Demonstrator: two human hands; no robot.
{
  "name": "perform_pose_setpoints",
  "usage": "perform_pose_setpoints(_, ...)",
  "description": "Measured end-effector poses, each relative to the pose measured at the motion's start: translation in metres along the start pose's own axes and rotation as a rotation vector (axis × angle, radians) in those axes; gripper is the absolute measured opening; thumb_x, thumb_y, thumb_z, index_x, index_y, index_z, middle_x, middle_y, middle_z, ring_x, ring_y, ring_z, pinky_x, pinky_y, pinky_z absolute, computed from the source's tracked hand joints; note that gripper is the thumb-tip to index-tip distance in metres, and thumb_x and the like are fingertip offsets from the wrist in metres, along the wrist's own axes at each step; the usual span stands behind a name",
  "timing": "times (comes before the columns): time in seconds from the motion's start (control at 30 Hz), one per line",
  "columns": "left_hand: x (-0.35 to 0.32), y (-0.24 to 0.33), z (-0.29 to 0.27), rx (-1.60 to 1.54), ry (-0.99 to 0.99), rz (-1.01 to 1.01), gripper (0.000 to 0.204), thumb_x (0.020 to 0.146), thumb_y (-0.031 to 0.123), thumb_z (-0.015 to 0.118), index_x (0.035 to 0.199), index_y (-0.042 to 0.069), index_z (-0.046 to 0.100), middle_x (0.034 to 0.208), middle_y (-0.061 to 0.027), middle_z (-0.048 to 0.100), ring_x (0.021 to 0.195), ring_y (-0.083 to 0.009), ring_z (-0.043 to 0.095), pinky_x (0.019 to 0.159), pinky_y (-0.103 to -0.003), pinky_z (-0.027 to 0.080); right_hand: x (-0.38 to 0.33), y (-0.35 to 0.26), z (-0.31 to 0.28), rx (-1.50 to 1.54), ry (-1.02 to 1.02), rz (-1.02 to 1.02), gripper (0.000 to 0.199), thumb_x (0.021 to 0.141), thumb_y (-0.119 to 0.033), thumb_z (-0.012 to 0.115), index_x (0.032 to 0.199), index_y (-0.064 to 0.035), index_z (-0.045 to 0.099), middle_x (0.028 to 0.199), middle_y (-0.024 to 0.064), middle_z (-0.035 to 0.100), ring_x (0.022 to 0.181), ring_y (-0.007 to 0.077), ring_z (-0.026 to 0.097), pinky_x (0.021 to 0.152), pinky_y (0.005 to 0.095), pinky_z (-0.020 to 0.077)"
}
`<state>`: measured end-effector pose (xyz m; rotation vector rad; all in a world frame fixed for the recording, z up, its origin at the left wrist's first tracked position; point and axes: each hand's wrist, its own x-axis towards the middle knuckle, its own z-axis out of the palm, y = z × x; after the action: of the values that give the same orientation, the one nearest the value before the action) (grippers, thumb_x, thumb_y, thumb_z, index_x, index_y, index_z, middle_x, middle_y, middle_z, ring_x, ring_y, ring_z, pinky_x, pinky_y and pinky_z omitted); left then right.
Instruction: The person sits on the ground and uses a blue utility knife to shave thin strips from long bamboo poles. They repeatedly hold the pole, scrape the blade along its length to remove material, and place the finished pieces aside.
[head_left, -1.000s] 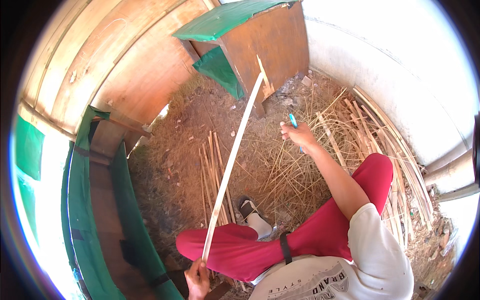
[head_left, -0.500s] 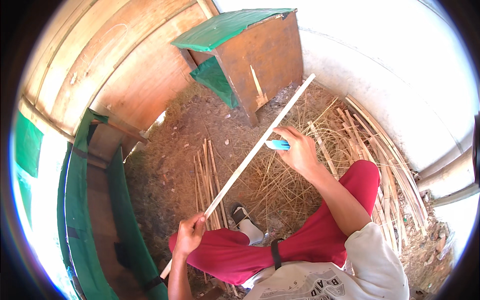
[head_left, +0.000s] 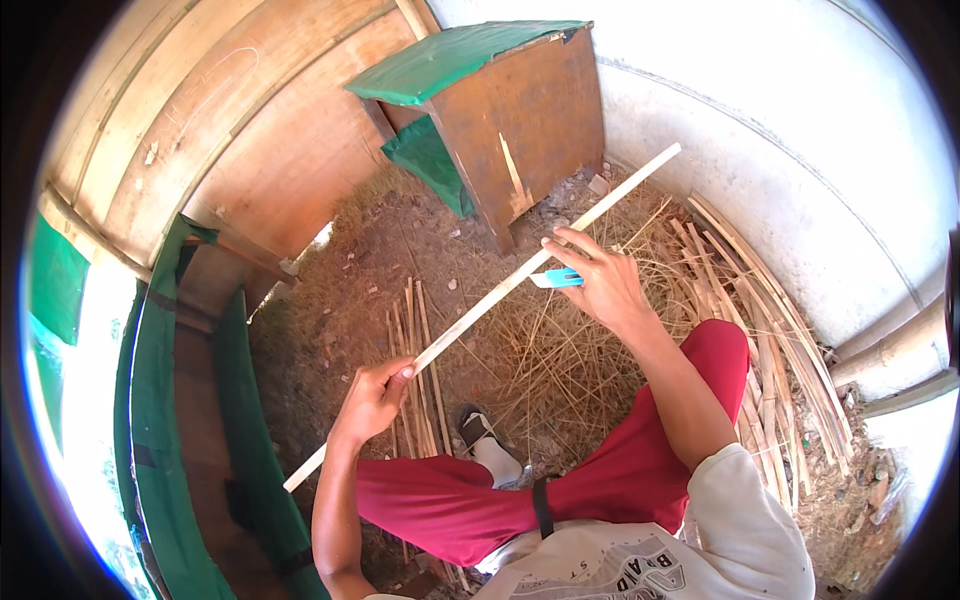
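1. One pale strip [head_left: 480, 314] slants before me, in front of the person; the left hand [head_left: 378, 400] is closed around it.
2. The right hand [head_left: 608, 290] curls round one blue cutter [head_left: 562, 278] beside the strip, two fingers extended.
3. The strip's upper end points toward the white wall [head_left: 760, 90], past one cabinet [head_left: 530, 120]; ground [head_left: 350, 300] opens leftward.

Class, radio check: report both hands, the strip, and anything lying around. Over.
Left hand gripping pale strip. Right hand holding blue tool close by it. Strip slants away to the right. Loose thin slivers heaped on the ground.
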<state>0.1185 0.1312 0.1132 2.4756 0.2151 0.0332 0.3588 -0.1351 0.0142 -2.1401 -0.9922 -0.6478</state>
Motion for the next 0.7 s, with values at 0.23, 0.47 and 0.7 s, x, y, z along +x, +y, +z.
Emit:
perform_pose_setpoints(0.23, 0.023, -0.001, 0.007, -0.05, -0.084, -0.069, 0.028, 0.105, 0.019, 0.047, 0.095, -0.001, 0.063, 0.058, -0.0047, 0.055, 0.051, -0.0114, 0.048, 0.05, -0.03, 0.041, -0.002, 0.014, 0.01, -0.073, -0.043, 0.014, 0.028, 0.072, -0.013, 0.08, 0.099, -0.0175, 0.076, 0.102, -0.0042, 0.072, 0.069, 0.0164, 0.07, 0.054, 0.0315, 0.0567)
perform_pose_setpoints(0.47, 0.039, -0.031, 0.009, -0.428, -0.083, -0.31, 0.024, 0.103, 0.019, 0.051, 0.097, -0.001, 0.064, 0.071, -0.0083, 0.068, 0.046, -0.0072, 0.049, 0.044, -0.024, 0.042, 0.0, 0.017, 0.008, -0.08, -0.015, 0.057, 0.016, 0.069, -0.012, 0.081, 0.083, -0.0141, 0.074, 0.085, -0.0059, 0.07, 0.066, 0.0166, 0.069, 0.054, 0.0307, 0.0545)
perform_pose_setpoints(0.7, 0.035, -0.019, 0.029, -0.306, 0.14, -0.09, 0.016, 0.091, 0.006, 0.07, 0.104, -0.001, 0.066, 0.081, -0.0063, 0.071, 0.072, -0.0085, 0.064, 0.065, -0.025, 0.05, 0.002, 0.014, 0.004, -0.042, 0.142, 0.233, 0.016, 0.067, -0.01, 0.081, 0.079, -0.0122, 0.071, 0.084, -0.0023, 0.069, 0.066, 0.0211, 0.067, 0.055, 0.0331, 0.0524)
